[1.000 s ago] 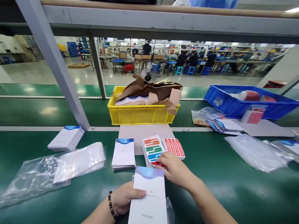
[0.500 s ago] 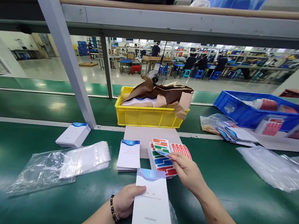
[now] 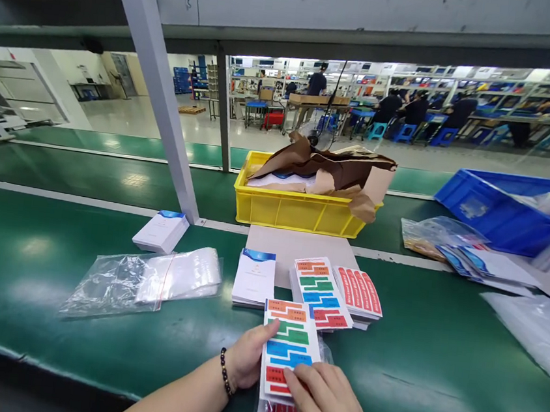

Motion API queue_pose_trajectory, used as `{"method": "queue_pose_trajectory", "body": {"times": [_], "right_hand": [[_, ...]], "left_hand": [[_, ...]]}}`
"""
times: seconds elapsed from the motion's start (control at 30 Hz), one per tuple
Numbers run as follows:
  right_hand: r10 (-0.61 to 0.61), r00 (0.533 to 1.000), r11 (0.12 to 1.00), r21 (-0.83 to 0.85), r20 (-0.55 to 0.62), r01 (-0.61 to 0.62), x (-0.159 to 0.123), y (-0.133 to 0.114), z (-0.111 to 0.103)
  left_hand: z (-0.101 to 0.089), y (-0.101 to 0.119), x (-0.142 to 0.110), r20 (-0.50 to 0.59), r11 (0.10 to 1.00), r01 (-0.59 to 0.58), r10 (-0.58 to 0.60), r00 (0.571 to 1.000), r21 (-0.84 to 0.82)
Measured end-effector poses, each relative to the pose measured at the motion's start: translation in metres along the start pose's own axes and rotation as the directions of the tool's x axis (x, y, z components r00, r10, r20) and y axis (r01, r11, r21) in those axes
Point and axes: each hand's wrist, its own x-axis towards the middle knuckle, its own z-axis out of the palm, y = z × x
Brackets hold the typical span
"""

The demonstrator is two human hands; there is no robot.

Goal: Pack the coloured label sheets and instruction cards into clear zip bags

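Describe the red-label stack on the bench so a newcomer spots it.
Find the yellow crate; a pale board lies in front. By that board's right edge sits the red-label stack. Its strips are all red, unlike the multicoloured sheets just left.

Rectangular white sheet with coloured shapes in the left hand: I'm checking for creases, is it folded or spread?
Spread: the white sheet lies flat, coloured rows exposed, no fold visible.

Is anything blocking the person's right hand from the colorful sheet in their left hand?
Nothing visible: the right hand touches the colorful sheet near its lower end, while the left hand holds its left edge.
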Motion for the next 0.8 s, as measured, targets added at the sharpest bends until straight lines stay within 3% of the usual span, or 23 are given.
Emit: {"method": "queue_pose_trajectory", "body": {"times": [0.13, 0.27, 0.33, 0.4, 0.47, 0.5, 0.53, 0.6, 0.8], "right_hand": [[0.028, 0.997, 0.998, 0.046, 0.074, -0.031, 0.007, -0.004, -0.008], [0.028, 0.995, 0.978, 0.204, 0.090, -0.046, 0.011, 0.007, -0.027], [0.167, 0.985, 0.952, 0.256, 0.034, -0.170, 0.012, 0.020, -0.035], [0.420, 0.907, 0.860, 0.301, 0.042, -0.412, 0.013, 0.034, -0.038], [0.600, 0.773, 0.681, 0.375, 0.206, -0.629, 0.016, 0.043, -0.037], [0.626, 0.717, 0.590, 0.414, 0.307, -0.693, 0.017, 0.046, -0.034], [0.625, 0.679, 0.514, 0.451, 0.386, -0.730, 0.018, 0.046, -0.031], [0.619, 0.647, 0.411, 0.518, 0.445, -0.750, 0.019, 0.045, -0.024], [0.717, 0.539, 0.217, 0.593, 0.442, -0.775, 0.017, 0.038, -0.010]], "left_hand": [[-0.004, -0.004, 0.001, -0.054, 0.999, -0.002, 0.005, 0.999, 0.045], [-0.002, -0.003, 0.000, -0.088, 0.994, -0.017, 0.027, 0.996, 0.106], [-0.002, -0.003, -0.002, -0.053, 0.993, -0.015, 0.021, 0.998, 0.119], [-0.002, -0.004, -0.004, -0.002, 0.991, 0.005, -0.005, 1.000, 0.137], [-0.003, -0.006, -0.005, 0.050, 0.986, 0.035, -0.043, 0.998, 0.162], [-0.004, -0.007, -0.005, 0.069, 0.984, 0.047, -0.059, 0.996, 0.172], [-0.004, -0.008, -0.005, 0.082, 0.982, 0.055, -0.070, 0.994, 0.180], [-0.005, -0.009, -0.004, 0.089, 0.981, 0.059, -0.076, 0.993, 0.184], [-0.004, -0.007, -0.004, 0.096, 0.986, 0.050, -0.065, 0.993, 0.158]]}}
